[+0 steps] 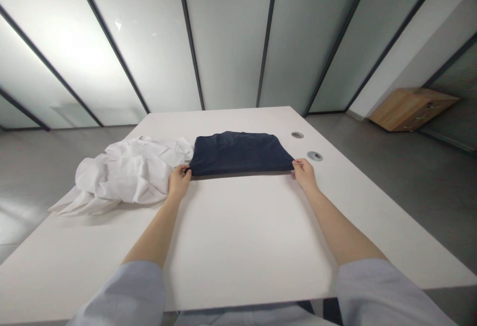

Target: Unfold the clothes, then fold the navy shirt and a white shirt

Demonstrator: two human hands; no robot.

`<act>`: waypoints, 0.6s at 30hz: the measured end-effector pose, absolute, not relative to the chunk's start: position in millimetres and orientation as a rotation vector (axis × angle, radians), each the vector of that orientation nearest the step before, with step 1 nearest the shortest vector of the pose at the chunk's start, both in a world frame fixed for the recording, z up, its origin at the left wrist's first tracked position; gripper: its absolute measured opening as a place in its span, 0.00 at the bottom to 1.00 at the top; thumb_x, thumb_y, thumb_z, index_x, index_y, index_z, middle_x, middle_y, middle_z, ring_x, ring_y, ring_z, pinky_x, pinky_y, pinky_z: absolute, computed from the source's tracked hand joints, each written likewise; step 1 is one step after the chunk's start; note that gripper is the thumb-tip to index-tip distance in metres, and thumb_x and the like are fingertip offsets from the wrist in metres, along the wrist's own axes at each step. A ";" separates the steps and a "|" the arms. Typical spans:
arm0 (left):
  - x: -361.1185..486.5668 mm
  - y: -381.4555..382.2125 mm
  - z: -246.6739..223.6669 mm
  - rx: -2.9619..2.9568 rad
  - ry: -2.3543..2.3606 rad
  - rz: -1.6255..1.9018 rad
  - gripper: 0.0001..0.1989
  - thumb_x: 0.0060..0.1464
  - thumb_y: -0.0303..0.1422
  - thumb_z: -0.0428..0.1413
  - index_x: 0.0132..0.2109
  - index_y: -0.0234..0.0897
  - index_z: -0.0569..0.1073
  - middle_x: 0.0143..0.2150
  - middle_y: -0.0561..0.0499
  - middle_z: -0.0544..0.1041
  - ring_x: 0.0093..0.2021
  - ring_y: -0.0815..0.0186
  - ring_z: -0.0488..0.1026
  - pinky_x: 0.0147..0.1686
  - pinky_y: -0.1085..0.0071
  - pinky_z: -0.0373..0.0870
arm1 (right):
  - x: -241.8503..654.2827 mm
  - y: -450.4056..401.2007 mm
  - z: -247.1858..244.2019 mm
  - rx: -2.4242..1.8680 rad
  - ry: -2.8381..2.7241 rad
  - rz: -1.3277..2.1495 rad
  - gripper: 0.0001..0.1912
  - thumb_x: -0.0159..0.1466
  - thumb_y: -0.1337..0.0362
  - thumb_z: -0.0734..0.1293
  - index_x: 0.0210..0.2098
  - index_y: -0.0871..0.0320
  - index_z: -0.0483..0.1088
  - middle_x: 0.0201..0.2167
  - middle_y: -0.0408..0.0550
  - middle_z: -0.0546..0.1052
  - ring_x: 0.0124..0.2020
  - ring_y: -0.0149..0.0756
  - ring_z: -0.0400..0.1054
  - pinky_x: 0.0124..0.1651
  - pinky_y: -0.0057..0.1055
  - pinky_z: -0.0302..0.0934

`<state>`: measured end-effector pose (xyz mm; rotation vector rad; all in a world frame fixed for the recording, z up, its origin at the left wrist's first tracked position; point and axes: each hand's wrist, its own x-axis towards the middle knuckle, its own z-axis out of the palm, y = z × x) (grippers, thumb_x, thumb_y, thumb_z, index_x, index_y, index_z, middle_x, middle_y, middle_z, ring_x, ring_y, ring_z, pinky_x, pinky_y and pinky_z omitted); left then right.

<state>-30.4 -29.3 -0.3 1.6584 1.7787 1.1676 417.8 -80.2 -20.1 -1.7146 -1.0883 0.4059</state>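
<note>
My left hand (179, 182) and right hand (304, 174) pinch the near corners of the folded navy garment (238, 153) on the white table (246, 246); a hard tug could, I think, drag the crumpled white fabric (126, 174) touching it.

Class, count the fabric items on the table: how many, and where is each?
2. A folded navy garment lies centrally, held at its near corners by the left hand and right hand; a crumpled white cloth lies to its left.
</note>
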 end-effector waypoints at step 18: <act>-18.2 -39.1 17.9 1.931 2.168 0.601 0.10 0.52 0.36 0.50 0.32 0.38 0.74 0.29 0.45 0.78 0.35 0.55 0.76 0.36 0.65 0.67 | 423.5 -86.3 -14.2 -2.115 -1.389 0.116 0.13 0.60 0.57 0.60 0.21 0.54 0.64 0.21 0.46 0.72 0.27 0.39 0.64 0.32 0.32 0.56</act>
